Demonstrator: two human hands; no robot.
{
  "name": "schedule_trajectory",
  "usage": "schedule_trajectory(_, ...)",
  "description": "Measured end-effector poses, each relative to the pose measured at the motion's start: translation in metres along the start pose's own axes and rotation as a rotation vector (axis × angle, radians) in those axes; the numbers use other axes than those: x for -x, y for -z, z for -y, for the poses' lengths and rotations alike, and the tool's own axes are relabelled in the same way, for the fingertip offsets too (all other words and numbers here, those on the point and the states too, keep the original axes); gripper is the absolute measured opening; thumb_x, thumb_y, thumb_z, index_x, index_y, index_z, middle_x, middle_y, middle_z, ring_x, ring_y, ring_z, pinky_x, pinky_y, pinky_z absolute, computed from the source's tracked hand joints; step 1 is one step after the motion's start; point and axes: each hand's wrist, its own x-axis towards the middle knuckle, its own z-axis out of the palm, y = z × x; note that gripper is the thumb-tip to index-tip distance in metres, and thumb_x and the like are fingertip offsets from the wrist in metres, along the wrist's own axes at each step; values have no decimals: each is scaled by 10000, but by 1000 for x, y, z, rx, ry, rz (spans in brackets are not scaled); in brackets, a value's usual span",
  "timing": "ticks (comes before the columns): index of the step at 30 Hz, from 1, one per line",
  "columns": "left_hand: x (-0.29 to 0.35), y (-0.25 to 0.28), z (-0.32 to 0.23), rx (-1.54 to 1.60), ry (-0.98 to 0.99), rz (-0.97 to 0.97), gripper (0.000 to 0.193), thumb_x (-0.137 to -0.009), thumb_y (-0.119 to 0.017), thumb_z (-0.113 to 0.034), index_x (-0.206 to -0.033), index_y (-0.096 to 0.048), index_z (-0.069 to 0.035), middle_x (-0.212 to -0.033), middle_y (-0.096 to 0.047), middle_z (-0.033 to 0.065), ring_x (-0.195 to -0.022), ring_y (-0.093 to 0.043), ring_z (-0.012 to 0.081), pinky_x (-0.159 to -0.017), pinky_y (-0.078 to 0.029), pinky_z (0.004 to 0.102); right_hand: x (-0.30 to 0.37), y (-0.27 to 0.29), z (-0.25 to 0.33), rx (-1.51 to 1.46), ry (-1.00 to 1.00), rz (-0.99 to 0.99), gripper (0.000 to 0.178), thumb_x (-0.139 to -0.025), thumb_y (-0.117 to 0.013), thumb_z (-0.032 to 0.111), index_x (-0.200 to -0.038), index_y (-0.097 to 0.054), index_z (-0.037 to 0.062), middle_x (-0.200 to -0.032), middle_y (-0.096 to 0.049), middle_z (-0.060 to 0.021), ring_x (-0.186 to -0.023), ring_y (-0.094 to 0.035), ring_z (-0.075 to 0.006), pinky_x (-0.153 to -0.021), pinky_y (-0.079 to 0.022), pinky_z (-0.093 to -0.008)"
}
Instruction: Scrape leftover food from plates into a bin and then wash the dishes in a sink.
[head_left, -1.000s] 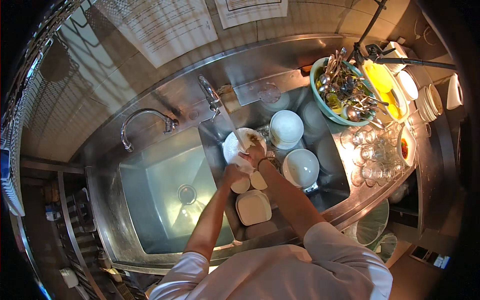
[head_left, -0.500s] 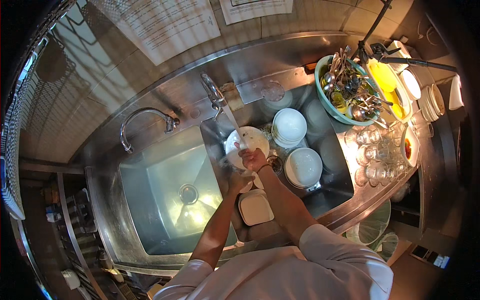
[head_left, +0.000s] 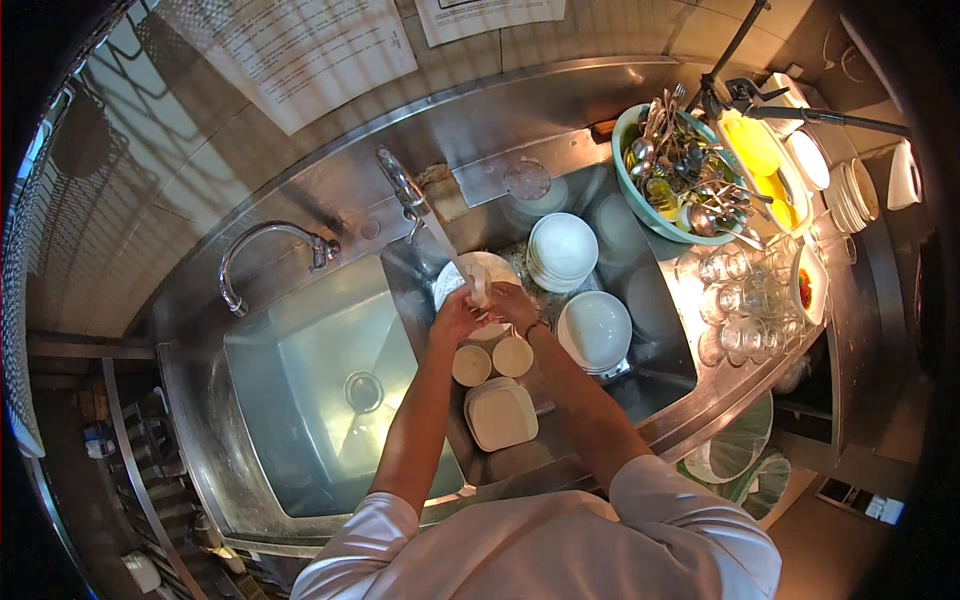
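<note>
Water from the running faucet (head_left: 402, 182) falls onto my hands over the right sink basin. My left hand (head_left: 458, 316) and my right hand (head_left: 508, 304) are close together, fingers curled around something pale in the stream; splashing hides what it is. Below them, partly covered, lies a large white plate (head_left: 500, 266). Just nearer to me sit two small round pale dishes (head_left: 472, 365) and a stack of squarish white dishes (head_left: 502, 416). Right of my right hand stand two stacks of white bowls, one farther (head_left: 565, 246) and one nearer (head_left: 598, 330).
Left is another basin (head_left: 300, 400) holding water, with a second faucet (head_left: 270, 235). At the right are a teal basin (head_left: 628, 170) of cutlery, several clear glasses (head_left: 740, 298), a yellow-filled tray (head_left: 755, 150), a white dish with red sauce (head_left: 808, 290) and a black stand (head_left: 735, 60).
My left hand has moved farther away, up beside my right hand at the water, uncovering the two small round dishes. The whole view has shifted slightly left.
</note>
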Motion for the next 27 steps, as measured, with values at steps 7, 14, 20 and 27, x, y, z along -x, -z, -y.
schedule_trajectory(7,15,-15,8,-367,-117,-32,422,-795,-652,-329,-1119,-531,-87,-1086,-542,65,-977,-521,222,-819,-440,415,25,-18,3,-251,0,-144,498,-883,-538,482,-1185,-513,88,-1070,-586,-82,-903,-594,-182,-730,-540,-364)
schedule_trajectory(14,36,-7,1,-644,-254,-229,489,-813,-644,-428,-1139,-542,-77,-1103,-552,60,-973,-505,165,-784,-406,307,17,-24,-18,-644,-77,109,511,-909,-449,529,-1166,-513,92,-1056,-591,-81,-975,-598,-249,-810,-518,-481)
schedule_trajectory(20,37,11,-1,-512,-180,-355,488,-834,-604,-472,-1154,-550,-107,-1062,-554,60,-903,-496,177,-744,-398,317,18,-47,-19,-650,-167,56,500,-944,-384,484,-1151,-494,42,-1027,-580,-144,-813,-635,-280,-650,-592,-404)
schedule_trajectory(27,17,39,4,-330,-155,-465,474,-879,-528,-486,-1177,-526,-118,-1099,-536,82,-957,-478,200,-763,-418,382,9,-57,-16,-408,-260,-159,533,-920,-430,505,-1079,-524,5,-995,-546,-122,-829,-595,-253,-639,-593,-404)
